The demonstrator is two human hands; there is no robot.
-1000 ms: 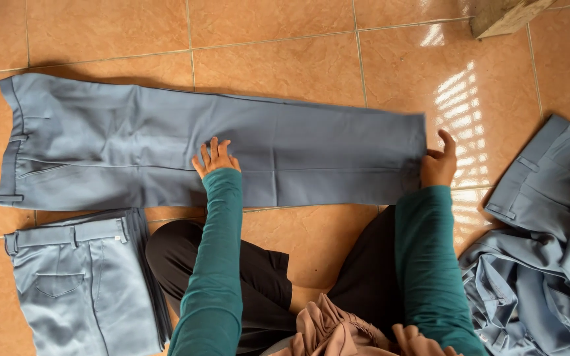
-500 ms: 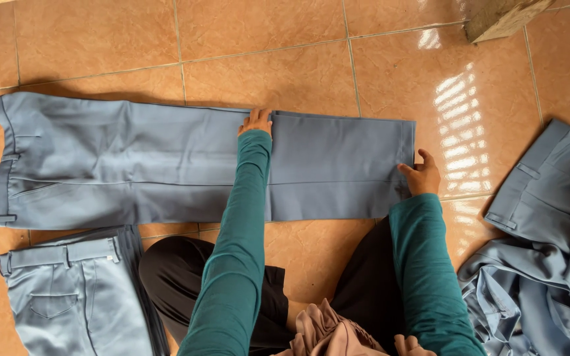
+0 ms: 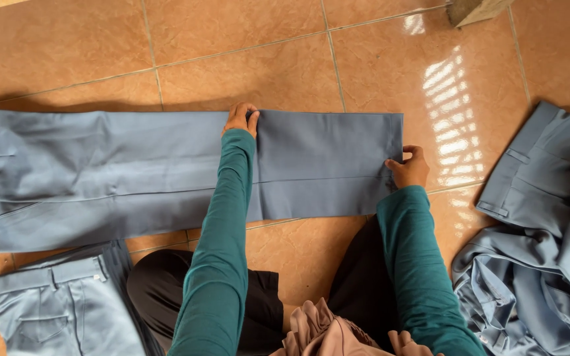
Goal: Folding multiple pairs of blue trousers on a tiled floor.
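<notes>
On the glossy orange-brown tiled floor [image 3: 245, 59], a pair of grey-blue fabric trousers [image 3: 133, 175] lies flat, spread lengthwise from left to right, waistband at the far left and leg hems at the right. Left hand [image 3: 240, 118], in a teal long sleeve, rests at the far edge of the trousers about midway along the legs, fingers curled together over that edge. Right hand [image 3: 409, 168], likewise sleeved in teal, pinches the hem end of the trouser legs at the right, thumb and fingers closed on the cloth. Near left, a second folded pair of grey-blue trousers [image 3: 54, 310] lies with its waistband and belt loops uppermost, just beside the near edge of the spread pair. At the right, a loose heap of grey-blue garments [image 3: 542, 250] lies crumpled on the floor, apart from the right hand. Far right, the corner of a pale stone-like block [image 3: 473, 10] enters the view. No container appears; all garments lie directly on the floor.
</notes>
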